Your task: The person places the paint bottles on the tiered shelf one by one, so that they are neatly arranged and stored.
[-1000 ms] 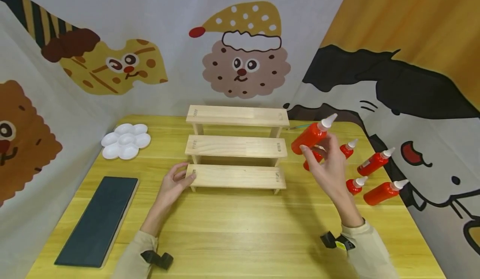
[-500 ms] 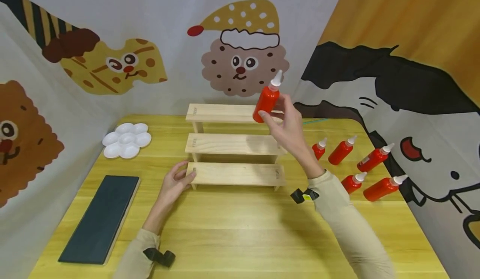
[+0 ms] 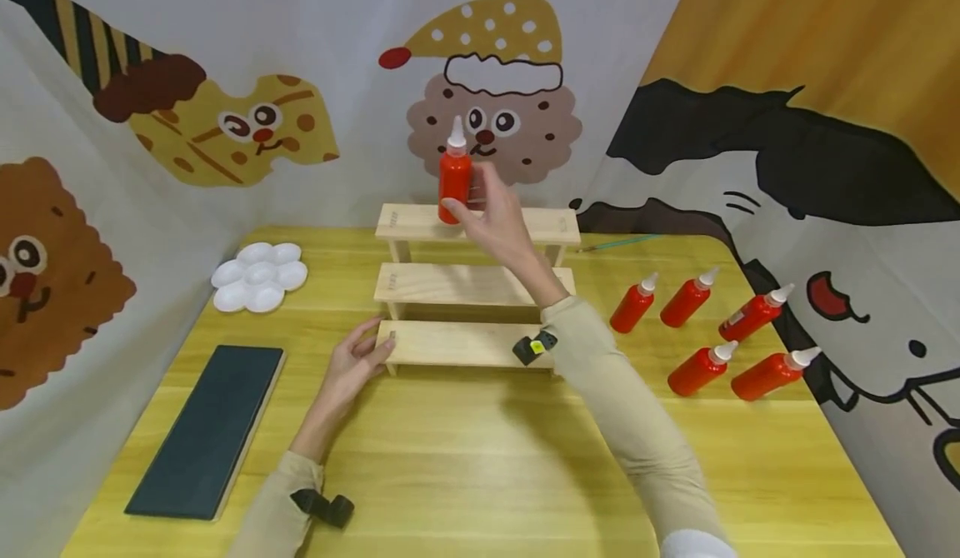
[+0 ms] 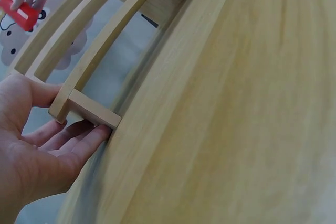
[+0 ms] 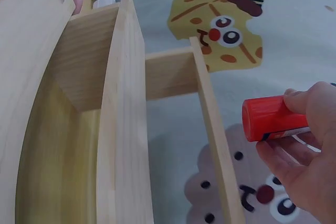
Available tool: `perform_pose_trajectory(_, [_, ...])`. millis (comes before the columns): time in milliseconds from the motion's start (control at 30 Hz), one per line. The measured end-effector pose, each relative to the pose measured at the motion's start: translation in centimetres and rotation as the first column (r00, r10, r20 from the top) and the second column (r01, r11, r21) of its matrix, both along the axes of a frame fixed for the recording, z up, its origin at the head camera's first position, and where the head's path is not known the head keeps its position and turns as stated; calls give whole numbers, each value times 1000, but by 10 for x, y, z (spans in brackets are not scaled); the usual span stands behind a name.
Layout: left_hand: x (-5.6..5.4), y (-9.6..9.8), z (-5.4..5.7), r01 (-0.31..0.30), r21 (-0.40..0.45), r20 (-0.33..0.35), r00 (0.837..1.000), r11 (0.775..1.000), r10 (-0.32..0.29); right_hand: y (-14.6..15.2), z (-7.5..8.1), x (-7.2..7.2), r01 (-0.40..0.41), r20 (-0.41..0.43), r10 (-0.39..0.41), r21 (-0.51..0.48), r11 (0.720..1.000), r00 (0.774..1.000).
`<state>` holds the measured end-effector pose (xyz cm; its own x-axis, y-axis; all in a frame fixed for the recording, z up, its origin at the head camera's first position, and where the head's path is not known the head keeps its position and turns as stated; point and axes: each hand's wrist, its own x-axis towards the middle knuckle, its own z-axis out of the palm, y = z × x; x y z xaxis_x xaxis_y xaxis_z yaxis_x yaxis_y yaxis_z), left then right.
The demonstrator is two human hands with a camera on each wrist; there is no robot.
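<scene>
My right hand (image 3: pixel 497 216) grips a red squeeze bottle (image 3: pixel 454 179) with a white pointed nozzle, held upright over the top step of a three-tier wooden stand (image 3: pixel 465 344). In the right wrist view the base of the bottle (image 5: pixel 261 119) faces the stand, apart from the top board. At the left end of the lowest step, my left hand (image 3: pixel 352 368) holds the stand. The left wrist view has its thumb on the board's end and the fingers (image 4: pixel 86 142) round the side support. Several more red bottles (image 3: pixel 697 371) stand to the right of the stand.
A white flower-shaped paint palette (image 3: pixel 259 276) lies at the back left, with a dark flat board (image 3: pixel 210 433) in front of it. Behind the stand's right end lies a thin green paintbrush (image 3: pixel 618 243). A printed cloth (image 3: pixel 337 8) hangs behind the wooden table (image 3: pixel 450 475).
My right hand has carried the red bottle from above the other bottles leftward to over the top step, turning it upright. My left hand has stayed on the lowest step.
</scene>
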<state>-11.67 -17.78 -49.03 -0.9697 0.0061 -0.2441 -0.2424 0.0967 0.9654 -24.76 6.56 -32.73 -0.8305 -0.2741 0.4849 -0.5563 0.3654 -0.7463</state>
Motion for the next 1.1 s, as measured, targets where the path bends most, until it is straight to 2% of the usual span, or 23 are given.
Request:
perform_pose_trajectory(233, [-2, 0, 4, -7, 11, 2, 1000, 1000, 7, -30, -4, -12, -33, 9, 32, 31, 999, 999])
perform_pose_trajectory(500, [-1, 1, 5, -5, 2, 4, 1000, 1000, 5, -51, -13, -17, -50, 29, 49, 56, 997, 998])
perform_pose_trajectory(867, [-5, -2, -2, 7, -7, -8, 1000, 1000, -7, -56, -15, -14, -39, 67, 38, 15, 999, 997])
perform_pose_trajectory(1100, [-3, 0, 0, 8, -5, 8, 1000, 1000, -8, -38, -14, -1, 12, 130, -7, -39, 999, 991])
